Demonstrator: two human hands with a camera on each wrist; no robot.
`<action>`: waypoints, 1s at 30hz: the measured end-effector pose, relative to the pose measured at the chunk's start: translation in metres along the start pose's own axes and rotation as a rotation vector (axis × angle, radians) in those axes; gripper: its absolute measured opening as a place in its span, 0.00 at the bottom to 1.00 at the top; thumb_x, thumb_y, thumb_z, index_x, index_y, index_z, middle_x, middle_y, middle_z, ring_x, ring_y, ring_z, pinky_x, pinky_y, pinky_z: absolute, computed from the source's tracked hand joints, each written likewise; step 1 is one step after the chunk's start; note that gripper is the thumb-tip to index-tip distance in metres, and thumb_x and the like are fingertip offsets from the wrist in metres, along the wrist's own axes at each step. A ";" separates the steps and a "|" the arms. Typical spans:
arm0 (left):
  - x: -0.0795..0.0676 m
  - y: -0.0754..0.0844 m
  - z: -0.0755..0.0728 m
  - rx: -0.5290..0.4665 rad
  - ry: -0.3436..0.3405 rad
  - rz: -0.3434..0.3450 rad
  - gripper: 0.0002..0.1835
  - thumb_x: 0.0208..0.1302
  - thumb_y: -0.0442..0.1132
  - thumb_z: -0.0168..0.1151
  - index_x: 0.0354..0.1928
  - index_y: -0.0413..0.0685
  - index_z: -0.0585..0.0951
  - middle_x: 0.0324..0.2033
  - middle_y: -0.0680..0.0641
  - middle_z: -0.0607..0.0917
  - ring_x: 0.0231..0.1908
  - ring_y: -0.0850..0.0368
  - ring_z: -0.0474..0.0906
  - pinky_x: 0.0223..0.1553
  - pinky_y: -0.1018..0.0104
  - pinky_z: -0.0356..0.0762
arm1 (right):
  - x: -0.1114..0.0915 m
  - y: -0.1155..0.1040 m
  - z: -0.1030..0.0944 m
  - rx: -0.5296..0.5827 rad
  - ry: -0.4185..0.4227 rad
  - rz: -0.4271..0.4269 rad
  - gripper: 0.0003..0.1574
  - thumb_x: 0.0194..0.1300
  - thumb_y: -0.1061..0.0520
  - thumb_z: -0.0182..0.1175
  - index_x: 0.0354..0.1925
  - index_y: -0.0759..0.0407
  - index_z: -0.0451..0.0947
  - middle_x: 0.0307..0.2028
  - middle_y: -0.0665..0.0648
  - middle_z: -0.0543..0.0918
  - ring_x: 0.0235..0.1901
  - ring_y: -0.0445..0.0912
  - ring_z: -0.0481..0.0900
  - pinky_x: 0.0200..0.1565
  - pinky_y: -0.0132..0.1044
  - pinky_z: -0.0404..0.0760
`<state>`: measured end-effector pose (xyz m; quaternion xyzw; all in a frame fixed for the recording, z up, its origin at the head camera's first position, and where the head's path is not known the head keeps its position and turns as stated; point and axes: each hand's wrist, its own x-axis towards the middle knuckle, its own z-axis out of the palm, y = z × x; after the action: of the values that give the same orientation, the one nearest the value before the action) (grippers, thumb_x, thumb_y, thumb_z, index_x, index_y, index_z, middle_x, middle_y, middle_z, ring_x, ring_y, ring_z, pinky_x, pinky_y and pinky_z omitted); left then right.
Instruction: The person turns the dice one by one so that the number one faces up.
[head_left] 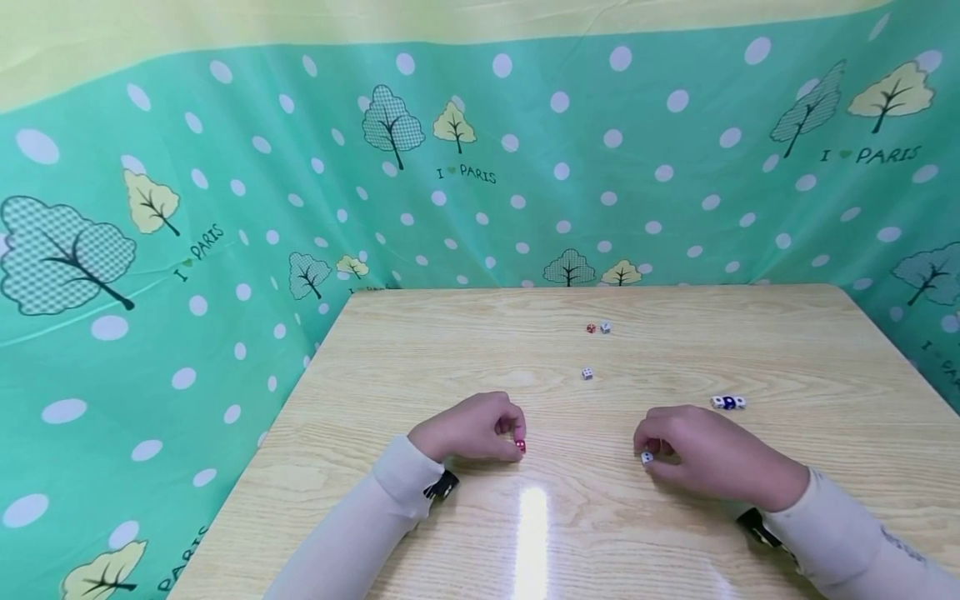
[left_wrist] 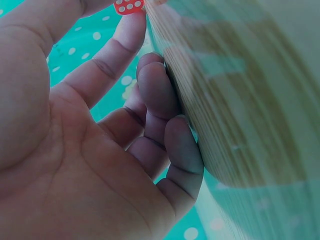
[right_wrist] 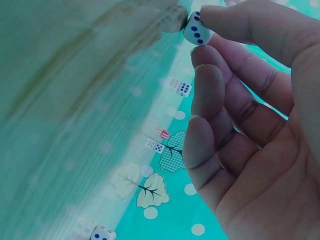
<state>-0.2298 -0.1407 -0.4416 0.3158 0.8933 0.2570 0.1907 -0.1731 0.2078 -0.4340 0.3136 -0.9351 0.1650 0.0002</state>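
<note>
My left hand [head_left: 480, 427] pinches a red die [head_left: 521, 446] with white pips between thumb and index finger, low over the table. In the left wrist view only the lower part of that red die [left_wrist: 129, 6] shows at the top edge; the other fingers bend loosely near the tabletop. Farther right, my right hand [head_left: 701, 450] holds a white die [head_left: 647, 457] by thumb and index finger. The right wrist view shows blue pips on this white die [right_wrist: 197, 29], right at the table surface.
Beyond the right hand, a short row of dice [head_left: 728, 402] has white ends and a blue middle. A single white die [head_left: 587, 374] lies mid-table. Farther back, a small red die [head_left: 591, 328] sits beside another white die [head_left: 605, 328]. A patterned green curtain [head_left: 480, 208] surrounds the wooden table [head_left: 420, 350].
</note>
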 end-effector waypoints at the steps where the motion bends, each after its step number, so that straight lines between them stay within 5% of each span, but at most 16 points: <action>1: 0.000 0.000 0.000 0.000 0.000 0.000 0.08 0.56 0.42 0.76 0.29 0.61 0.83 0.32 0.50 0.78 0.34 0.62 0.70 0.36 0.70 0.69 | 0.000 0.000 0.000 0.000 -0.001 -0.001 0.14 0.59 0.57 0.74 0.33 0.36 0.82 0.29 0.32 0.76 0.28 0.30 0.72 0.33 0.29 0.77; 30: 0.001 -0.002 -0.001 -0.006 0.003 0.002 0.08 0.56 0.42 0.76 0.29 0.61 0.83 0.33 0.49 0.78 0.33 0.62 0.70 0.36 0.70 0.70 | 0.001 -0.003 -0.001 -0.030 0.015 0.008 0.12 0.59 0.55 0.74 0.32 0.35 0.82 0.30 0.31 0.79 0.30 0.29 0.73 0.35 0.30 0.79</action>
<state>-0.2321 -0.1416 -0.4426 0.3156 0.8925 0.2603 0.1901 -0.1724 0.2047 -0.4317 0.3085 -0.9387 0.1533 0.0115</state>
